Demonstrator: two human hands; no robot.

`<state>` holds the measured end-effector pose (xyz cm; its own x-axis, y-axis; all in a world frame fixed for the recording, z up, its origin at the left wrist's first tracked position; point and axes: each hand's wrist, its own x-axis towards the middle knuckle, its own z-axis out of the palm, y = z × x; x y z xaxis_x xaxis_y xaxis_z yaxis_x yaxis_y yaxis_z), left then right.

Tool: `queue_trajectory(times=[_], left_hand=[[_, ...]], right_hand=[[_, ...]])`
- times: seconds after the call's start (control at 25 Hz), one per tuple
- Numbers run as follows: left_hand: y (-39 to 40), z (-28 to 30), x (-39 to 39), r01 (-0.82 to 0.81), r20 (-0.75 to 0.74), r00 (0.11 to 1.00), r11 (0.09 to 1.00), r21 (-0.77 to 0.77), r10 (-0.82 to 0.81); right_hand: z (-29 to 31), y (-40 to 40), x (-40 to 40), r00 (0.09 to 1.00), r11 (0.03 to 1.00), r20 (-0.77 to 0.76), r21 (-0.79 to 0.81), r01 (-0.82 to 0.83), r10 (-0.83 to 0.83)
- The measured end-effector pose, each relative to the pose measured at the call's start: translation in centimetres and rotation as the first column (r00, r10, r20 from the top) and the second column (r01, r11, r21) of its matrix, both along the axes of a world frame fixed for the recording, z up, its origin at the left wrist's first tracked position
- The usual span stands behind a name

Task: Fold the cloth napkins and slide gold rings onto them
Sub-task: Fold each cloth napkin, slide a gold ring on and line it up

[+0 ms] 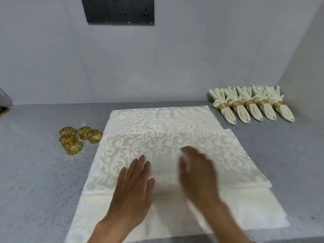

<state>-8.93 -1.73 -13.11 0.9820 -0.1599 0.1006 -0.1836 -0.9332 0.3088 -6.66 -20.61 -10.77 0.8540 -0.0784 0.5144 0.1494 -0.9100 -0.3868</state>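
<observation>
- Grey speckled table (35,172), set against a pale grey wall (175,58); a black bank of power sockets (120,10) is mounted high on the wall.
- Cream damask napkin (157,130) spread flat at table centre, scroll-and-leaf pattern showing. More than one layer visible: a top piece offset to the right over a lower one, with a plain cream band along the near edge. Cannot tell how many cloths are stacked.
- Left hand (133,188): palm down, fingers straight and close together, flat on the napkin near its middle. Gripping nothing.
- Right hand (196,171): blurred. Fingers look partly curled over the cloth just right of the left hand. Cannot tell whether it pinches any fabric.
- The two hands sit near each other, not touching.
- Loose gold rings (78,139): cluster of about five on the bare table, left of the napkin, close to its left edge. Openwork key pattern on the bands. Some lean against each other.
- Finished napkins (250,106): row of five at far right, by the wall corner. Each is gathered through a gold ring at mid-length, fanned tops toward the wall, narrow ends toward the viewer. They lie side by side, touching or nearly so.
- At far left edge, a dark and gold object, cut off, unidentifiable.
</observation>
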Motion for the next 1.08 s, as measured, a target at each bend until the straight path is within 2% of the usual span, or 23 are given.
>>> queue_trajectory(times=[0.04,0.08,0.12,0.2,0.28,0.36,0.44,0.48,0.56,0.6,0.64,0.72,0.76,0.84,0.96,1.08], left_hand=[[-0.1,-0.7,-0.2,-0.003,-0.029,1.000,0.999,0.035,0.004],[0.2,-1.1,-0.4,0.001,-0.056,0.998,0.997,0.071,0.003],[0.6,-1.1,-0.5,0.001,-0.078,0.997,0.995,0.100,0.007],[1.6,-1.0,-1.0,-0.024,-0.109,0.993,0.995,0.102,0.035],[2.7,-0.9,-1.2,-0.085,-0.150,0.984,0.991,0.099,0.099],[3.4,-0.6,-1.3,-0.169,-0.163,0.969,0.979,0.114,0.187],[4.0,-0.6,-1.7,-0.217,-0.159,0.959,0.969,0.117,0.234],[3.9,-0.7,-1.8,-0.210,-0.156,0.961,0.971,0.115,0.227],[3.9,-0.7,-2.1,-0.200,-0.153,0.965,0.976,0.091,0.212],[3.9,-0.5,-2.1,-0.191,-0.156,0.967,0.978,0.085,0.202],[4.0,-0.4,-2.2,-0.178,-0.164,0.968,0.979,0.096,0.192],[4.3,0.3,-1.9,-0.136,-0.203,0.966,0.981,0.139,0.162],[4.8,1.2,-1.0,-0.120,-0.205,0.967,0.981,0.155,0.151],[5.7,3.4,2.5,-0.127,-0.141,0.978,0.978,0.165,0.151],[6.7,5.7,9.9,-0.039,-0.013,0.999,0.957,0.286,0.044],[7.4,5.7,15.1,0.070,-0.140,0.990,0.903,0.424,-0.011]], right_hand=[[-1.1,3.4,-1.8,0.978,0.993,-0.173,-0.008,-0.118,0.115],[-2.7,5.4,-3.0,0.933,0.984,-0.323,-0.029,-0.178,0.159],[-3.7,5.8,-3.4,0.922,0.978,-0.357,-0.084,-0.190,0.149],[-4.1,1.7,-3.3,0.927,0.968,-0.374,-0.216,-0.131,0.042],[-4.5,-5.0,-3.9,0.889,0.969,-0.445,-0.248,-0.004,-0.111],[-4.0,-10.5,-4.7,0.865,0.942,-0.433,-0.312,0.121,-0.254],[-3.2,-12.2,-5.2,0.801,0.897,-0.472,-0.406,0.173,-0.368],[-2.9,-11.6,-5.1,0.806,0.883,-0.446,-0.431,0.187,-0.388],[-2.1,-7.8,-4.1,0.886,0.906,-0.316,-0.363,0.216,-0.338],[-1.6,-5.2,-3.7,0.903,0.939,-0.330,-0.294,0.178,-0.274],[-1.6,-2.4,-3.3,0.939,0.972,-0.316,-0.224,0.064,-0.134],[-2.1,2.4,-3.2,0.932,0.978,-0.351,-0.143,-0.151,0.093],[-2.6,3.9,-3.0,0.911,0.966,-0.394,-0.163,-0.199,0.121],[-4.3,4.6,-2.7,0.918,0.948,-0.394,-0.268,-0.171,0.054],[-5.9,4.2,-2.7,0.909,0.956,-0.417,-0.255,-0.146,0.027],[-5.8,4.4,-2.8,0.915,0.949,-0.401,-0.267,-0.168,0.049]])
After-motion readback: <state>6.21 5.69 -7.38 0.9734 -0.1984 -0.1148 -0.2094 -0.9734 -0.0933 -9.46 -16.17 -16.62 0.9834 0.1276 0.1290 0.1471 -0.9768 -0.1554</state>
